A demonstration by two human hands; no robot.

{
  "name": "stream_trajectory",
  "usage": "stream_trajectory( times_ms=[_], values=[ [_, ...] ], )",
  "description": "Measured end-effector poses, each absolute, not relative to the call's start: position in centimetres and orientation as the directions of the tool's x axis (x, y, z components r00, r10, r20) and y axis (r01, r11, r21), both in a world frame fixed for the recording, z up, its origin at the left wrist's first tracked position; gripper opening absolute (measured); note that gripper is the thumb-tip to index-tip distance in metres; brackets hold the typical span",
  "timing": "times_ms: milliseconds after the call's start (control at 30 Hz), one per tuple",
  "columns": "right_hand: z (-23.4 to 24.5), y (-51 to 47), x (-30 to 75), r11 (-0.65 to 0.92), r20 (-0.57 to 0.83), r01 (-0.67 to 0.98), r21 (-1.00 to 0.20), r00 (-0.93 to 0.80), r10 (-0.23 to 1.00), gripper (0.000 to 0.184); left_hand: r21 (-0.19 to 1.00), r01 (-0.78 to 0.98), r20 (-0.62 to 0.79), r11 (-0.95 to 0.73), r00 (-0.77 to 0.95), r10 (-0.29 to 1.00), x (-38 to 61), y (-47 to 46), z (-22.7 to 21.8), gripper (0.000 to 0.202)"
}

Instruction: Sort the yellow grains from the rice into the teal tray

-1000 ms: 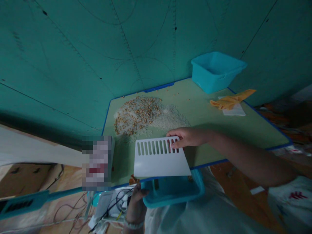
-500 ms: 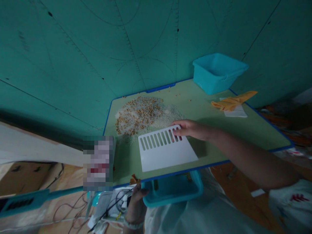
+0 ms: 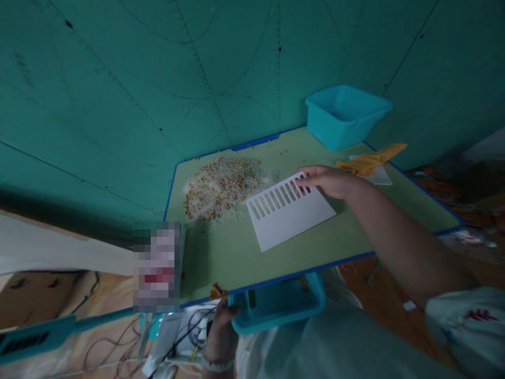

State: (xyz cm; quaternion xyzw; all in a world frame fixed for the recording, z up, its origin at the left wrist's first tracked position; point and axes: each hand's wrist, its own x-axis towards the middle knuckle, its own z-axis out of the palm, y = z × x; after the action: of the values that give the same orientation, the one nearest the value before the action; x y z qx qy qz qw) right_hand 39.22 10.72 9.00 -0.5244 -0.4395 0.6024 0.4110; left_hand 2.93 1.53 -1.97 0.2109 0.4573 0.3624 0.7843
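Note:
My right hand (image 3: 331, 180) grips a white slotted plastic sheet (image 3: 294, 221) by its slotted far edge, fingers passing near the slots at its right corner. The sheet is over the pale green table, just right of a spread of small yellow-brown beans and white grains (image 3: 221, 184). Below the table's near edge, my left hand (image 3: 224, 326) has its fingers closed on the left rim of a blue basin (image 3: 276, 313). That basin sits partly under the table edge, against my clothing.
Another blue basin (image 3: 345, 123) stands at the table's back right. An orange cloth (image 3: 369, 162) lies on a white sheet beside it. A blurred-out box-like object (image 3: 158, 266) is at the left edge. A green wall (image 3: 236, 63) rises behind; cables (image 3: 130, 342) trail at lower left.
My right hand has moved the slotted sheet away from the near edge, up and to the right, tilting it slightly. My left hand stays on the basin rim.

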Motion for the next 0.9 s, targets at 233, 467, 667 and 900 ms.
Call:
stream_trajectory(
  times_ms=[233,467,667,900],
  values=[
    [8.2,11.5,41.3,-0.194,-0.193,0.087,-0.977,0.019,0.981,0.017,0.652,-0.379,-0.581,0.656,0.306,0.754,2.9,1.6,-2.0,0.017],
    [7.6,12.2,41.8,0.029,0.080,0.306,-0.952,0.155,0.985,0.017,0.639,-0.408,-0.591,0.652,0.282,0.756,3.5,1.5,-1.8,0.018],
    [8.8,11.5,40.5,0.082,0.170,0.399,-0.913,0.190,0.967,0.016,0.659,-0.395,-0.579,0.640,0.276,0.767,3.9,1.6,-1.5,0.021],
    [8.8,11.3,39.9,0.128,0.307,0.578,-0.806,0.225,0.925,0.022,0.682,-0.365,-0.580,0.634,0.259,0.773,3.3,1.6,-1.8,0.022]
  ],
)
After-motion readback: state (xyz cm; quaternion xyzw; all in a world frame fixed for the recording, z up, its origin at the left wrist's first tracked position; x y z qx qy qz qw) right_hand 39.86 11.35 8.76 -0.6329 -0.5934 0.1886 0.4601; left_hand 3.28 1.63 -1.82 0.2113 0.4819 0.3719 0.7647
